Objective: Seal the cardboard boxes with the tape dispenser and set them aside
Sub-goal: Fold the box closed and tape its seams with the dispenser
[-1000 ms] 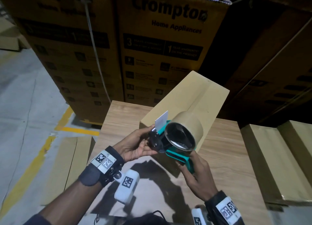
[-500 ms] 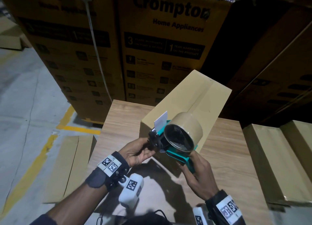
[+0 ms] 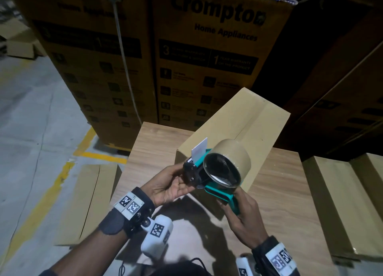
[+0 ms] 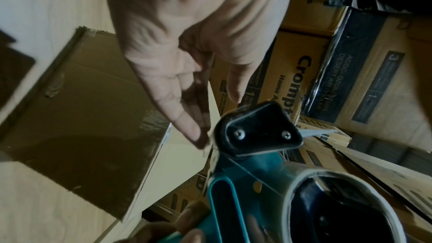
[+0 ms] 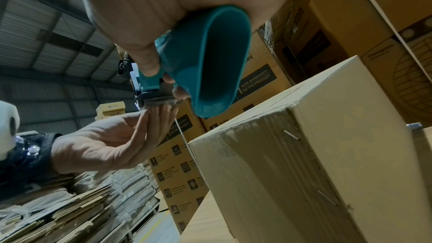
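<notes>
A teal tape dispenser (image 3: pixel 215 189) with a brown tape roll (image 3: pixel 230 157) is held above the wooden table (image 3: pixel 153 151), in front of a plain cardboard box (image 3: pixel 246 118) with closed flaps. My right hand (image 3: pixel 232 205) grips the teal handle (image 5: pixel 210 58). My left hand (image 3: pixel 186 178) reaches its straight fingers (image 4: pixel 184 117) to the dispenser's black front plate (image 4: pixel 257 130), touching just below the blade (image 5: pixel 158 103). Its thumb (image 4: pixel 233 88) stands apart from the fingers. Whether a tape end lies under those fingers is not visible.
Tall printed cartons (image 3: pixel 207 58) stand stacked right behind the table. More plain boxes (image 3: pixel 342 203) lie low on the right. Flattened cardboard (image 3: pixel 89 203) lies on the floor at the left, beside a yellow floor line (image 3: pixel 51 193). A white cable (image 3: pixel 124 58) hangs down the cartons.
Almost nothing has changed. The dispenser stays in the same grip, and my left forearm has drifted slightly right with its fingers still at the dispenser's front.
</notes>
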Demonstrator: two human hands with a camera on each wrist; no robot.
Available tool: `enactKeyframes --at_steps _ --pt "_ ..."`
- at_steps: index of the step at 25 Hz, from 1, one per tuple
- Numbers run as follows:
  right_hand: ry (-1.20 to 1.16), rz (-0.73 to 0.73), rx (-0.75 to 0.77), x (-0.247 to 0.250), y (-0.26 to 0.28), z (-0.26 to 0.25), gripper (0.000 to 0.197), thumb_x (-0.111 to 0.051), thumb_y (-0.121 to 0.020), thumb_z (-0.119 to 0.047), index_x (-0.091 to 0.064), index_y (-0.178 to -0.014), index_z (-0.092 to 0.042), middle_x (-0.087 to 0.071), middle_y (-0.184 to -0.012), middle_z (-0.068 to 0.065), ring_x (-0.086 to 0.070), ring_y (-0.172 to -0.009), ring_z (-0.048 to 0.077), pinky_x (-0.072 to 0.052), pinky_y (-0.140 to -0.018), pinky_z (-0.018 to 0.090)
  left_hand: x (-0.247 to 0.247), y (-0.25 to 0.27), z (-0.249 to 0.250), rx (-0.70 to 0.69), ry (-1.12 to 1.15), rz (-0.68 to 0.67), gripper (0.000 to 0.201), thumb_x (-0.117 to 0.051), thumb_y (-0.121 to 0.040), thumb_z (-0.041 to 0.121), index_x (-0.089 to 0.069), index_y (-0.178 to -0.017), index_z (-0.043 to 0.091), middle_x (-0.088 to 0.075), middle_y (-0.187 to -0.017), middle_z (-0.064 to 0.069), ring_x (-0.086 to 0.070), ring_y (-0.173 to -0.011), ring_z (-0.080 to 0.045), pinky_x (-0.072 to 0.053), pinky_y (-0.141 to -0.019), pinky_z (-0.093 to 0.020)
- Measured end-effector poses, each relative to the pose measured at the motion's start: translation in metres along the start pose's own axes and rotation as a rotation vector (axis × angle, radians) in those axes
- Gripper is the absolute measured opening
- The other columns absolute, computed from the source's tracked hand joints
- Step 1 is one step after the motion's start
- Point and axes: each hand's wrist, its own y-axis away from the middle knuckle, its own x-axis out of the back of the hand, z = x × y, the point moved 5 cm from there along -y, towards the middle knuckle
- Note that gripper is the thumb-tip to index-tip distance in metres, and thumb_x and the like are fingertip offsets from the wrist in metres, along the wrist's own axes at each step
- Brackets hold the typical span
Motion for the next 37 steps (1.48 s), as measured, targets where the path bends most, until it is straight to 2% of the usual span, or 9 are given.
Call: enactKeyframes --at_steps 3,7,13,16,19,21,26,32,37 --pt "-0.004 0.004 0.012 -0.001 -0.003 -0.005 0.034 -0.060 -0.092 -0.028 -0.055 -0.126 -0.025 -0.067 -0.098 -0.007 -0.058 -0.090 -0.012 -0.043 -0.072 0.005 -0.001 -0.002 -0.014 0.069 0.090 -0.043 0.050 -0.086 -0.075 0.015 -0.069 -0.116 -0.009 -0.061 -0.131 -0.033 -0.074 -0.094 -0.040 -0.053 -0.086 -0.052" --pt "-0.015 -0.004 -0.008 -0.001 -0.003 -0.003 0.036 -0.061 -0.093 -0.029 -0.054 -0.128 -0.027 -0.070 -0.102 -0.004 -0.063 -0.093 -0.005 -0.047 -0.075 0.008 0.007 -0.010 -0.018 -0.005 0.168 0.084 0.031 -0.069 -0.080 0.006 -0.062 -0.108 -0.005 -0.070 -0.104 -0.028 -0.075 -0.076 -0.033 -0.060 -0.072 -0.038" --pt "-0.035 -0.004 -0.027 -0.002 0.000 -0.002 0.035 -0.061 -0.093 -0.029 -0.054 -0.127 -0.030 -0.070 -0.104 -0.006 -0.065 -0.093 -0.002 -0.051 -0.075 0.012 0.016 -0.014 -0.015 -0.013 0.096 0.184 0.023 -0.060 -0.077 -0.010 -0.058 -0.099 -0.009 -0.068 -0.093 -0.030 -0.074 -0.061 -0.029 -0.061 -0.060 -0.034" --pt "-0.043 -0.009 -0.043 -0.002 0.000 -0.002 0.036 -0.062 -0.093 -0.030 -0.054 -0.128 -0.030 -0.070 -0.107 -0.006 -0.066 -0.096 -0.002 -0.052 -0.078 0.013 0.017 -0.014 -0.012 -0.022 0.119 0.191 0.013 -0.055 -0.096 -0.003 -0.060 -0.106 -0.009 -0.068 -0.097 -0.030 -0.074 -0.060 -0.029 -0.062 -0.051 -0.034" --pt "-0.052 -0.006 -0.065 -0.004 0.000 -0.001 0.039 -0.061 -0.092 -0.031 -0.053 -0.130 -0.030 -0.070 -0.109 -0.007 -0.066 -0.099 -0.003 -0.052 -0.081 0.012 0.021 -0.016 -0.008 -0.034 0.143 0.106 0.038 -0.069 -0.094 0.018 -0.062 -0.123 -0.005 -0.067 -0.113 -0.028 -0.076 -0.073 -0.032 -0.062 -0.064 -0.037" --pt "-0.053 -0.007 -0.067 -0.005 0.000 -0.001 0.039 -0.061 -0.092 -0.031 -0.052 -0.131 -0.032 -0.070 -0.110 -0.008 -0.066 -0.099 -0.002 -0.052 -0.081 0.012 0.023 -0.015 -0.006 -0.050 0.145 0.074 0.037 -0.074 -0.089 0.016 -0.064 -0.117 -0.006 -0.067 -0.110 -0.029 -0.076 -0.075 -0.033 -0.062 -0.067 -0.037" --pt "-0.053 -0.018 -0.049 -0.005 -0.003 -0.004 0.036 -0.060 -0.092 -0.029 -0.054 -0.127 -0.031 -0.071 -0.108 -0.005 -0.066 -0.098 -0.002 -0.051 -0.080 0.011 0.026 -0.013 -0.009 -0.014 0.011 0.133 0.015 -0.056 -0.087 -0.014 -0.066 -0.099 -0.014 -0.071 -0.088 -0.034 -0.075 -0.063 -0.032 -0.062 -0.054 -0.034" --pt "0.058 -0.114 -0.011 0.001 -0.012 -0.004 0.028 -0.060 -0.096 -0.030 -0.055 -0.123 -0.029 -0.068 -0.106 -0.012 -0.061 -0.094 -0.009 -0.044 -0.075 0.005 0.028 -0.017 0.035 0.033 -0.296 0.081 0.026 -0.068 -0.081 -0.003 -0.073 -0.105 -0.014 -0.071 -0.096 -0.036 -0.077 -0.068 -0.028 -0.063 -0.058 -0.030" --pt "0.079 -0.124 -0.062 0.027 -0.020 0.005 0.025 -0.057 -0.097 -0.036 -0.053 -0.122 -0.034 -0.065 -0.104 -0.023 -0.064 -0.086 -0.003 -0.048 -0.067 0.016 0.026 -0.021 0.107 -0.248 -0.615 0.166 0.026 -0.075 -0.078 0.008 -0.075 -0.100 -0.006 -0.073 -0.097 -0.028 -0.073 -0.069 -0.019 -0.059 -0.057 -0.020"
